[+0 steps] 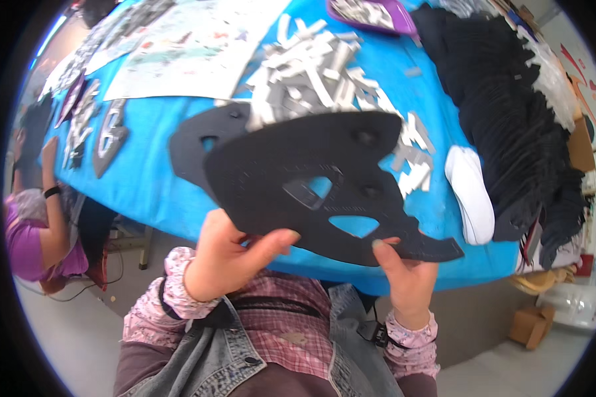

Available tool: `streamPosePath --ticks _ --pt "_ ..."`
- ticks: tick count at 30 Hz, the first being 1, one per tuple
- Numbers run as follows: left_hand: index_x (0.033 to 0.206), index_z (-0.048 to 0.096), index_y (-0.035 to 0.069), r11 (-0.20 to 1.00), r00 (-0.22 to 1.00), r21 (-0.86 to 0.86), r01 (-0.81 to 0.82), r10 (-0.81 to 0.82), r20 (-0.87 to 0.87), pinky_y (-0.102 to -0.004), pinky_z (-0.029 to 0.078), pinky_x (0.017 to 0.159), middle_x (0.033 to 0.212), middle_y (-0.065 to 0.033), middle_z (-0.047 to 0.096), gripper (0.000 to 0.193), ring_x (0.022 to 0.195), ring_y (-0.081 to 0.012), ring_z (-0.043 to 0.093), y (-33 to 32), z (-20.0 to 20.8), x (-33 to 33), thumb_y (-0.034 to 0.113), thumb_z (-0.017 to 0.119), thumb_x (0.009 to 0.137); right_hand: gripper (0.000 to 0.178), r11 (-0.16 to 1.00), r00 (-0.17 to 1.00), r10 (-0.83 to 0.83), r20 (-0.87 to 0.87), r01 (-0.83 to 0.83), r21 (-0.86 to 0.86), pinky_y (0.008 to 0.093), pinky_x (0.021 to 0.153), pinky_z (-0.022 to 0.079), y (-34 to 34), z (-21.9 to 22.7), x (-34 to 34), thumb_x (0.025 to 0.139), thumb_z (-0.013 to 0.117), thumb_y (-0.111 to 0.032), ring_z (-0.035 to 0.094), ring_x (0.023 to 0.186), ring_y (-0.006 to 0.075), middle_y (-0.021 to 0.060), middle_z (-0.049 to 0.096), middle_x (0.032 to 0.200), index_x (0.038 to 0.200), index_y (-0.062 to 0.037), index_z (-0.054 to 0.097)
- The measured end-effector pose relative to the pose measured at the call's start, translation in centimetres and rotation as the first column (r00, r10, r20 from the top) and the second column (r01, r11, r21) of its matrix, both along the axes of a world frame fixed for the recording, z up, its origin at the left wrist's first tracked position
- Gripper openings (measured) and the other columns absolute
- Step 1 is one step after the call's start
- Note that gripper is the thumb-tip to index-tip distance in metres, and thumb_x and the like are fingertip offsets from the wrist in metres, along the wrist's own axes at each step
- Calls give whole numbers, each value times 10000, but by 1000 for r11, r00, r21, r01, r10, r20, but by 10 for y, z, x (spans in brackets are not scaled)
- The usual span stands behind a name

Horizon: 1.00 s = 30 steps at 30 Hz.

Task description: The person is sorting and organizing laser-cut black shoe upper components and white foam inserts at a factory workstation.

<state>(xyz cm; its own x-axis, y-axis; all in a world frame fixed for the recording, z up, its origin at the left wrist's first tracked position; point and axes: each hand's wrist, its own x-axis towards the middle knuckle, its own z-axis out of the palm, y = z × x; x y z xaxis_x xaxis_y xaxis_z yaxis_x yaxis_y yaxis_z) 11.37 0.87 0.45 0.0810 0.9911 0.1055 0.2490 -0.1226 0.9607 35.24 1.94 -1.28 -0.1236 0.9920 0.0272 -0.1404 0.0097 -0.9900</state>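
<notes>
Between my two hands is a flat, curved black piece (pixel 258 178) with cut-out holes and a pointed tail at its right end, tilted above the table's near edge. My left hand (pixel 222 261) grips its lower left edge, thumb on the near face and fingers hidden behind. At the lower right edge, my right hand (pixel 407 278) pinches it with the thumb in front. Blue tablecloth shows through the holes. Partly covered by it, a second black piece (pixel 187 142) with a small hole lies on the table.
Small grey and white strips (pixel 304 73) are heaped beyond the black piece. To the right lie a long white sole-shaped thing (pixel 469 195) and stacked black pieces (pixel 490 112). A purple tray (pixel 404 23) of strips stands at the back. Another person (pixel 49 225) sits at the left.
</notes>
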Motion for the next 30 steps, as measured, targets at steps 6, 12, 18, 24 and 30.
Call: streamPosePath --ticks 6,12,18,24,30 --pt "1110 548 23 911 927 346 -223 308 -213 -295 442 773 1012 -78 579 416 891 -185 557 24 -7 -85 310 667 833 264 940 922 -326 -211 339 30 322 877 437 21 -19 20 950 516 -135 549 1016 139 56 561 1146 1197 -43 509" --pt "1152 539 7 925 667 287 -248 378 -642 -363 428 884 1097 -145 541 486 1005 -257 532 46 -25 -160 317 684 806 282 949 922 -245 -302 292 122 375 995 385 26 -39 39 948 519 -133 533 1074 158 49 547 1171 1206 -20 493" --pt "1113 566 11 998 817 37 -60 70 -572 -304 445 734 897 -84 556 533 831 -192 533 61 -8 -169 320 765 727 266 937 917 -279 -285 325 128 353 978 398 25 -41 37 946 521 -121 532 1070 154 42 547 1140 1191 -19 495" --pt "1113 565 25 992 902 13 -127 121 -414 -266 443 724 856 -40 564 475 802 -132 523 35 5 -206 273 752 754 274 949 923 -233 -306 285 136 344 981 387 23 -41 40 948 518 -121 517 1090 149 33 537 1154 1204 -27 487" --pt "1109 560 3 949 840 -22 -314 267 -472 -265 471 738 893 -59 615 445 804 -127 568 9 14 -246 223 738 766 299 953 928 -217 -303 269 139 344 986 382 24 -40 37 948 521 -130 508 1102 145 27 530 1157 1228 -37 473"
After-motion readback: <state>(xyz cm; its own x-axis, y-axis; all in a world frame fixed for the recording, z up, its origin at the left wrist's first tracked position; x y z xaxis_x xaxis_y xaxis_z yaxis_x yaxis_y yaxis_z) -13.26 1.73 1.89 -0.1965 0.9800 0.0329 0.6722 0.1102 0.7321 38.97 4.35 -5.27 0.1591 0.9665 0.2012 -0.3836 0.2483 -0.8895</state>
